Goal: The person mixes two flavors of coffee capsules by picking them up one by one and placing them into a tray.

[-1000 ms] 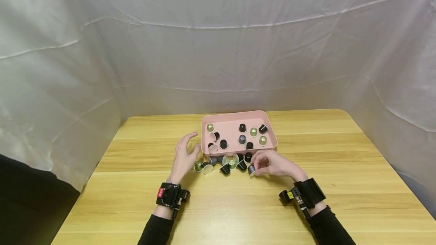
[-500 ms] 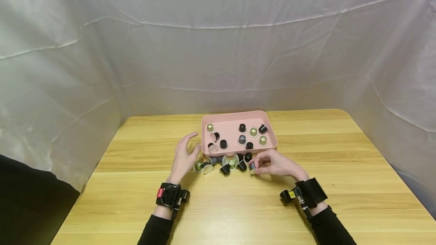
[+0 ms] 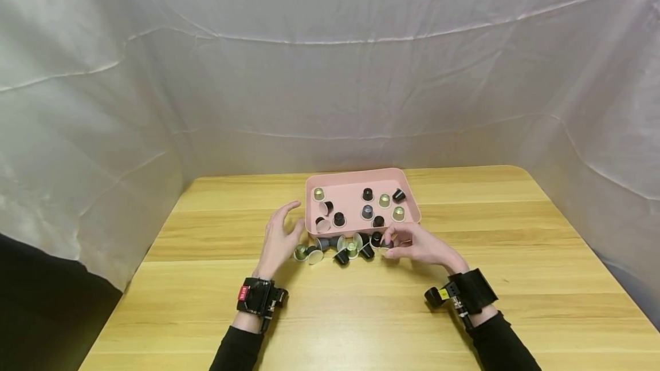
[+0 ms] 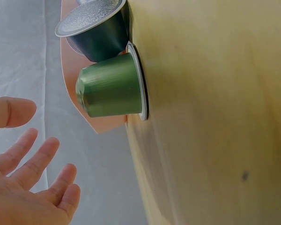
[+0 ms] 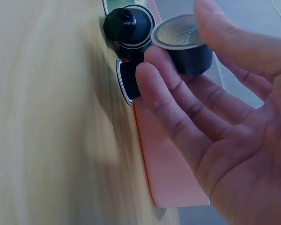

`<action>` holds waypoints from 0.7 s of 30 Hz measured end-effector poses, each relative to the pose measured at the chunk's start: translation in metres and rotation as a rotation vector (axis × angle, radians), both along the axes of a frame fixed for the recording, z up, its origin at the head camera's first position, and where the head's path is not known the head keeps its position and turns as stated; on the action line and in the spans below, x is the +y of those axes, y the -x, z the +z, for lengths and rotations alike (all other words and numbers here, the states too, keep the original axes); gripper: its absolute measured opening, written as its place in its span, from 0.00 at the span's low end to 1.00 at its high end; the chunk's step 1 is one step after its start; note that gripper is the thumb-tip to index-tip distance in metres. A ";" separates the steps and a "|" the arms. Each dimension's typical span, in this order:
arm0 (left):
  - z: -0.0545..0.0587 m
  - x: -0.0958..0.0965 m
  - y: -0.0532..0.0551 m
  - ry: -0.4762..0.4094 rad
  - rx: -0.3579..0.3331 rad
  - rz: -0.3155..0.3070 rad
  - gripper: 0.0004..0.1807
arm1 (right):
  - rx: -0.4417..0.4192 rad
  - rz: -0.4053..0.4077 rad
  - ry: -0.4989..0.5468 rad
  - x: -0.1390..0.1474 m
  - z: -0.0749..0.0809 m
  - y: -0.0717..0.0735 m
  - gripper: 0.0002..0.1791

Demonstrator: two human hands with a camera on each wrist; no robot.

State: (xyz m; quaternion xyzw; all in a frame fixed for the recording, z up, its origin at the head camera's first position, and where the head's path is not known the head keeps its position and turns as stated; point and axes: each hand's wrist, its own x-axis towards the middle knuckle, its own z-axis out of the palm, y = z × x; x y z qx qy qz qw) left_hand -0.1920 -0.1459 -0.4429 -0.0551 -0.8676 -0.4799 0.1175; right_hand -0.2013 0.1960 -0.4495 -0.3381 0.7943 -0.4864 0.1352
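In the pink tray [image 3: 350, 198], dark and greenish capsules [image 3: 399, 213].

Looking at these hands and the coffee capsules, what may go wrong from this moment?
First, the dark capsule pinched in the right hand might slip and roll across the table. Second, that hand is close to an upright black capsule and could knock it over. Third, the pink tray stands just beyond, so a low lift could bump its rim.
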 end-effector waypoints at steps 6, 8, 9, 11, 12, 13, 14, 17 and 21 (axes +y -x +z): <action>-0.001 0.000 0.001 0.000 0.015 -0.002 0.26 | -0.017 0.019 0.021 -0.001 0.000 0.001 0.14; -0.002 0.000 0.001 0.000 0.023 -0.003 0.27 | -0.017 0.027 0.042 -0.001 0.000 0.002 0.14; -0.002 0.000 0.001 0.002 0.026 -0.002 0.27 | -0.010 0.027 0.052 -0.001 0.000 0.002 0.15; -0.002 0.000 0.001 0.003 0.025 0.000 0.27 | 0.005 0.023 0.073 -0.002 0.001 0.003 0.16; -0.002 0.001 0.001 0.003 0.022 0.001 0.27 | 0.018 0.015 0.078 -0.002 0.001 0.003 0.16; -0.002 0.001 0.000 0.003 0.020 0.001 0.27 | 0.034 0.001 0.079 -0.002 0.002 0.003 0.16; -0.002 0.000 0.000 0.004 0.019 0.001 0.27 | 0.051 -0.014 0.079 -0.002 0.003 0.003 0.17; -0.001 0.000 0.000 0.003 0.007 0.000 0.27 | 0.108 -0.060 0.065 -0.003 0.006 0.006 0.17; -0.001 0.001 0.001 0.005 0.005 0.001 0.27 | 0.152 -0.073 0.065 -0.007 0.011 0.011 0.16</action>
